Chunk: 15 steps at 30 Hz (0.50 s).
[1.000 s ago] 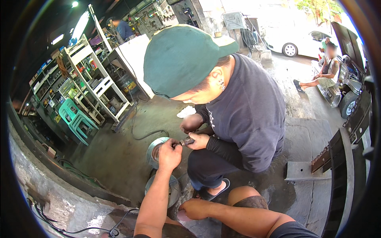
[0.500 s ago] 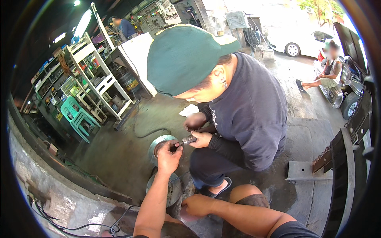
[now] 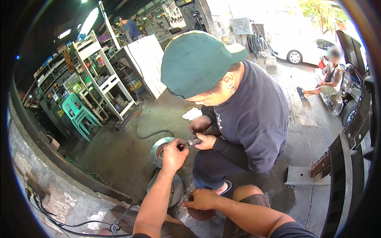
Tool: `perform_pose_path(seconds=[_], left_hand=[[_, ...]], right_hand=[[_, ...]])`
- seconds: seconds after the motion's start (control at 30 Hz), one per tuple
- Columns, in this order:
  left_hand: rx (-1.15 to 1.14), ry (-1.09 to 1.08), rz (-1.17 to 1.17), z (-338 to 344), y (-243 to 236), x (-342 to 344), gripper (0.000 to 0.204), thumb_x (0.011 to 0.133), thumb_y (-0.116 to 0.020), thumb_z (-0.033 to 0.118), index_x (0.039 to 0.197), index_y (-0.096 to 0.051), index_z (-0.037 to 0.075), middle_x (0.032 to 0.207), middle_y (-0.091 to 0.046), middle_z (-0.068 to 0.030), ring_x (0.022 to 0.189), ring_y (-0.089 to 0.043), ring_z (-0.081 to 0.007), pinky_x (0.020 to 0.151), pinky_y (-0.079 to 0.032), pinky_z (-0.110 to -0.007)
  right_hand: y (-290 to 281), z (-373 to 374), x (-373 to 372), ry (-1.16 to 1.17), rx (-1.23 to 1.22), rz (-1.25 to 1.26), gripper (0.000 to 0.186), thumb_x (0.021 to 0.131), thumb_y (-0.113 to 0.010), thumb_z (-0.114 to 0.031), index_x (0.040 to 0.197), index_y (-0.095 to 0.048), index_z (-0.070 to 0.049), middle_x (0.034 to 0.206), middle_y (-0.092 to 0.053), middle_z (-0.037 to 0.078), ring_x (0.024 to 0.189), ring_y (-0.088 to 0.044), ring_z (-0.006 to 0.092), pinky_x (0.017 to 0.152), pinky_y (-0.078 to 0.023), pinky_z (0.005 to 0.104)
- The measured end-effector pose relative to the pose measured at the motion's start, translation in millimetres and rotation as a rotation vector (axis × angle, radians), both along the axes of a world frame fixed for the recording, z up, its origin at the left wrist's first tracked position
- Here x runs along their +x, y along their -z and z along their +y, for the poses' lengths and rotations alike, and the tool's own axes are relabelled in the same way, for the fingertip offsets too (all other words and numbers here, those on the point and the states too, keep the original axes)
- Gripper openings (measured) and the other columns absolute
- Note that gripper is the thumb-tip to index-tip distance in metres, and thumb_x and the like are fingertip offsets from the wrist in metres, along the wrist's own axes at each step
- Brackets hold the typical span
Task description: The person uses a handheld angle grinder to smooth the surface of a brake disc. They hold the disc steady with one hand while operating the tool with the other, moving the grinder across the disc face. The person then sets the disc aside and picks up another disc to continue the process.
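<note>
My left hand [image 3: 174,154] reaches forward, its fingers pinched around a small dark piece at the tip of a hand-held tool with a metal collar [image 3: 194,141]. A co-worker's hand [image 3: 205,141] grips that tool from the other side. My right hand [image 3: 200,198] is lower, near my knee, with its fingers curled at the upper edge of a reddish-brown round disc [image 3: 201,214]. Part of the disc is hidden by the hand. Beyond my left hand, a round metal plate with a rusty centre [image 3: 156,153] is on the floor. Another round metal plate [image 3: 176,193] sits nearer, beside my left forearm.
The co-worker in a green cap [image 3: 201,65] crouches close in front. A dark cable [image 3: 152,136] runs over the floor. Stacked green chairs [image 3: 77,113] and shelving [image 3: 105,79] stand at left. A metal frame [image 3: 337,178] rises at right; a person [image 3: 331,77] sits farther back.
My right hand has risen slightly, and the reddish-brown disc, blurred before, now shows clearly below it. My left hand stays at the tool's tip. The view has shifted slightly.
</note>
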<state>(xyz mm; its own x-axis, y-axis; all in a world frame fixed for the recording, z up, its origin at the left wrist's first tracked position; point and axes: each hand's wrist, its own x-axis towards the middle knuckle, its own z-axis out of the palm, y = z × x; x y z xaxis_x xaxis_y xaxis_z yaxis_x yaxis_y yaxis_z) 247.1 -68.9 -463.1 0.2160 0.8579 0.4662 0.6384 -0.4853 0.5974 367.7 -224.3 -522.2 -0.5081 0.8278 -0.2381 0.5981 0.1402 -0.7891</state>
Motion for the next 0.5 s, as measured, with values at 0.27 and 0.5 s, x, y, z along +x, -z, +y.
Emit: perform_pose_path(seconds=[0.27,0.5], left_hand=[[0.041,-0.107,0.209,27,22,-17,0.019,0.089,-0.074,0.017,0.094,-0.076,-0.002,0.081,-0.075,-0.0195,0.073,-0.072,-0.0302,0.072,-0.056,-0.042],[0.11,0.011,0.117,16,13,-8,0.017,0.086,-0.073,0.011,0.099,-0.07,0.001,0.085,-0.073,-0.0134,0.073,-0.07,-0.0251,0.071,-0.056,-0.039]], right_hand=[[-14,-3,0,-0.06,-0.121,0.016,0.068,0.097,-0.063,-0.065,0.1,-0.08,0.001,0.086,-0.078,0.021,0.091,-0.079,0.0347,0.089,-0.059,0.0463],[-7,-2,-2,-0.092,-0.148,-0.003,0.064,0.098,-0.064,-0.064,0.095,-0.08,-0.001,0.082,-0.079,0.016,0.087,-0.08,0.0299,0.087,-0.06,0.0442]])
